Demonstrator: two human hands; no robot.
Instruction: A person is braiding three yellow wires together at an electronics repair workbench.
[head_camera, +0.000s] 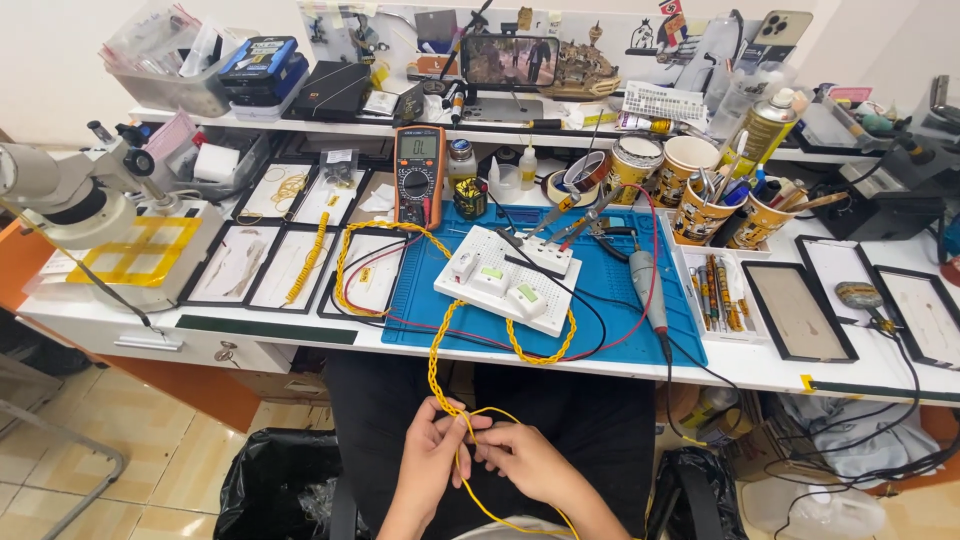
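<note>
Yellow wire (463, 420) is pinched by left hand (432, 452) and right hand (522, 462) over the lap, near the surface (300, 330). A braided length is run up to the white board (507, 279); loose strands below are judged unbraided.

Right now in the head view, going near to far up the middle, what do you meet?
Left hand and right hand on the yellow braided wire → white block on blue mat → multimeter → phone on shelf.

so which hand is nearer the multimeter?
Left. The left hand sits almost straight below the multimeter; the right hand is further right. Both hold the yellow wire.
</note>
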